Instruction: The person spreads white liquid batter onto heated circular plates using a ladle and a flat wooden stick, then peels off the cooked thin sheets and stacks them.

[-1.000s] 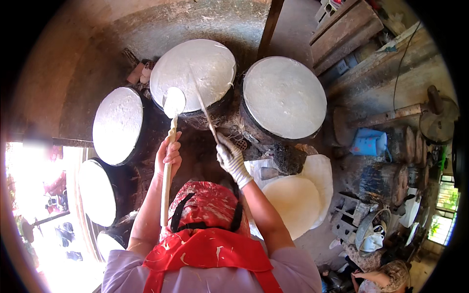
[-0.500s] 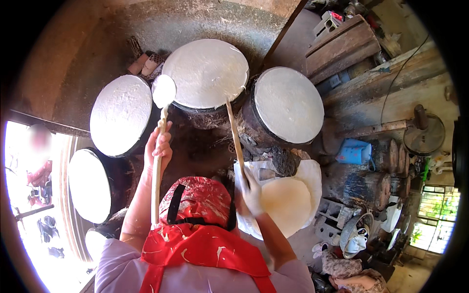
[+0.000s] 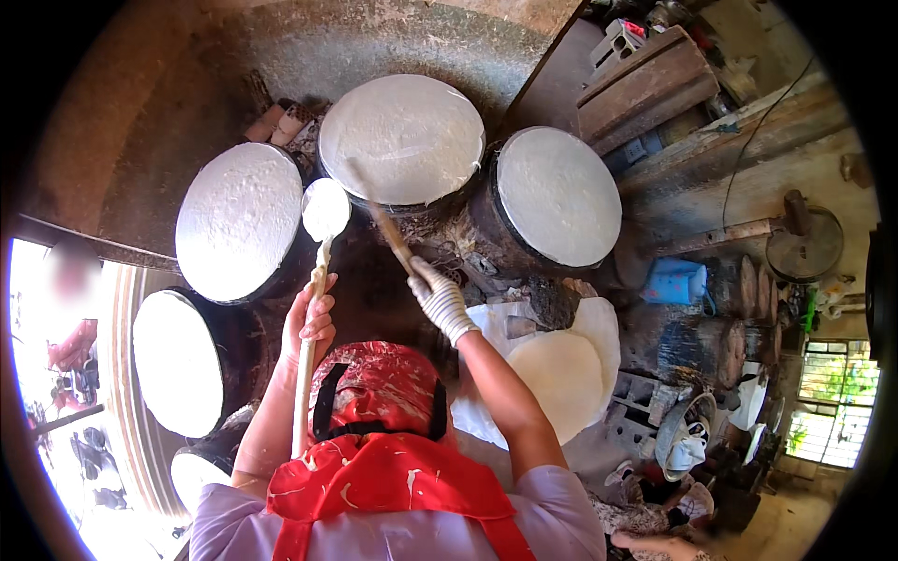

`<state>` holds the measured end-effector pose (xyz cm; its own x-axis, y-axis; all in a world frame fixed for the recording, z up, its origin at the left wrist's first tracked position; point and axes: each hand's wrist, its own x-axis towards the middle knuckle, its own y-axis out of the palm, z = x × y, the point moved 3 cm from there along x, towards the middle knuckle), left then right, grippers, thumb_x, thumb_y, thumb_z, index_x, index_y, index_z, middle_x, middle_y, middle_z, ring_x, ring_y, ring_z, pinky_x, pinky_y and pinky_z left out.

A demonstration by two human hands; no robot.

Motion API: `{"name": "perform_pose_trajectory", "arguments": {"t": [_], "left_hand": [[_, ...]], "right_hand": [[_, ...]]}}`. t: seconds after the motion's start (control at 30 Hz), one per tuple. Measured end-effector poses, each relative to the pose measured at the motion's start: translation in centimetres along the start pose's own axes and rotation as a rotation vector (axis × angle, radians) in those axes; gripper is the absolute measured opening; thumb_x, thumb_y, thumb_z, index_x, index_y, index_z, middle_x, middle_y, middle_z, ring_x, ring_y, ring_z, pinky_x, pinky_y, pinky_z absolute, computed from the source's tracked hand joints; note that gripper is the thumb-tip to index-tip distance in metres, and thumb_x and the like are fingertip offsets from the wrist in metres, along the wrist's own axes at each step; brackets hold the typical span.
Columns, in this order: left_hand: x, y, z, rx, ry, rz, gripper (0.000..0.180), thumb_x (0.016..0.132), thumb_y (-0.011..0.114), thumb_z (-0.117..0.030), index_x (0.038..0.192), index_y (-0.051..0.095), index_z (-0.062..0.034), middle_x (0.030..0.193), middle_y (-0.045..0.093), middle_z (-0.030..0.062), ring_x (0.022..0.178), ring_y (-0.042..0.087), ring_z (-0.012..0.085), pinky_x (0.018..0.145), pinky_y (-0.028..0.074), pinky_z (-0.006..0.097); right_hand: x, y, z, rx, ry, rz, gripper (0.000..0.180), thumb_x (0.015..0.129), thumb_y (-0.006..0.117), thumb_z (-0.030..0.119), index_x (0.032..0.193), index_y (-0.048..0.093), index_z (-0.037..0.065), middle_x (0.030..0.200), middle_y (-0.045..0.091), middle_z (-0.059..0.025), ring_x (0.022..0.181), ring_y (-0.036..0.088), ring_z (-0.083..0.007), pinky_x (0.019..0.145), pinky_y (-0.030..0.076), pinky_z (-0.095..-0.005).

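The gloved right hand, fingers gripping a thin stick, has swung back from the basin at lower right up to the upper-centre steamer drum, while the left hand keeps clasping the ladle.

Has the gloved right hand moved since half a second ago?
Yes. The gloved right hand has gone from over the pale batter basin up toward the top middle round steamer, its stick now reaching that steamer's near edge.

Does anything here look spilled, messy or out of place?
Mostly splashes. The red apron and red head cover carry white streaks and spots. On the middle round white sheet, white runs over the front edge. The ladle in the left hand is coated white too.
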<state>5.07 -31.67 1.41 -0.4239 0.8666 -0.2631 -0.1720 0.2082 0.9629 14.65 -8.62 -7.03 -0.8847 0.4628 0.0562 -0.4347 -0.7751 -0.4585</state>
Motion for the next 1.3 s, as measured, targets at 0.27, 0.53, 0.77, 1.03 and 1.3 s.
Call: {"name": "perform_pose_trajectory", "arguments": {"t": [0.27,0.53,0.77,1.03,1.3], "left_hand": [[-0.2,1.0,-0.7,0.150,-0.011,-0.083,0.041,0.097,0.036,-0.027,0.131,0.035,-0.0040,0.068,0.045,0.0022,0.033,0.036,0.0055,0.033,0.031,0.020],[0.1,1.8,-0.9,0.196,-0.026,-0.108,0.041,0.096,0.037,-0.027,0.130,0.036,-0.0035,0.067,0.044,0.0015,0.033,0.035,0.0050,0.033,0.031,0.019],[-2.5,7.5,-1.5,0.875,0.124,-0.274,0.042,0.094,0.043,-0.030,0.125,0.043,-0.0018,0.062,0.042,0.0009,0.034,0.031,0.0042,0.030,0.026,0.018],[-3.1,-6.4,-3.3,0.603,-0.046,-0.550,0.035,0.094,0.042,-0.029,0.120,0.044,-0.0057,0.060,0.041,-0.0015,0.036,0.030,0.0042,0.033,0.027,0.017],[-6.1,2.0,-2.2,0.502,0.049,-0.338,0.039,0.095,0.039,-0.028,0.126,0.041,-0.0037,0.063,0.044,0.0004,0.033,0.030,0.0041,0.031,0.028,0.017]], "right_hand": [[-1.3,-5.4,-7.2,-0.029,0.053,-0.484,0.034,0.090,0.055,0.017,0.119,0.054,-0.001,0.116,0.059,-0.0151,0.106,0.055,-0.0222,0.095,0.040,-0.0309],[-2.1,-5.3,-6.1,-0.019,0.161,-0.377,0.034,0.090,0.055,0.015,0.121,0.054,0.002,0.114,0.061,-0.0133,0.100,0.058,-0.0198,0.090,0.044,-0.0295],[-2.2,-7.3,-4.2,0.041,0.118,-0.404,0.034,0.091,0.053,0.019,0.121,0.053,0.002,0.117,0.058,-0.0162,0.105,0.055,-0.0257,0.095,0.040,-0.0334],[-2.7,-5.1,-3.4,0.150,0.190,-0.277,0.039,0.092,0.052,0.021,0.124,0.050,0.000,0.123,0.055,-0.0147,0.112,0.052,-0.0219,0.097,0.038,-0.0318],[0.9,-7.7,-5.5,-0.028,0.070,-0.387,0.043,0.091,0.054,0.024,0.126,0.048,0.000,0.114,0.058,-0.0100,0.090,0.053,-0.0169,0.079,0.043,-0.0282]]}}
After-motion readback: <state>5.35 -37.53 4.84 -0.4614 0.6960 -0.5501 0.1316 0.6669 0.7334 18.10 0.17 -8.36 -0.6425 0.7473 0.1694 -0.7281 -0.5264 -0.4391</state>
